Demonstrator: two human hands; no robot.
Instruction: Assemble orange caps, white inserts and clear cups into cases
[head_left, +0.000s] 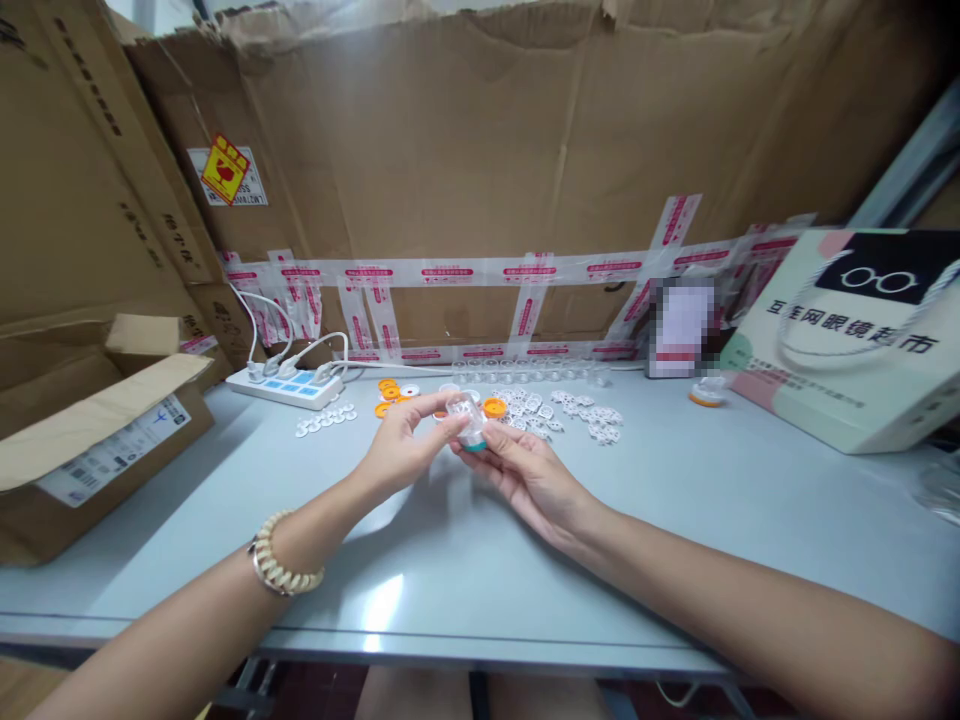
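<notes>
Both hands meet over the middle of the table around a small clear plastic piece with a teal base (pixel 472 436). My left hand (pixel 405 440) pinches its upper left side between thumb and fingers. From the lower right, my right hand (pixel 532 480) grips the teal end. Just behind the hands lie orange discs (pixel 388 393), an orange ring (pixel 495 407) and many small white patterned pieces (pixel 529 410). The fingers hide part of the held piece, so its exact kind is unclear.
A white power strip (pixel 289 383) with plugs stands back left, beside an open cardboard box (pixel 112 440). A row of clear pieces (pixel 532 372) lines the back. To the right are a phone (pixel 681 328), an orange-based clear piece (pixel 708 391) and a paper bag (pixel 847 350).
</notes>
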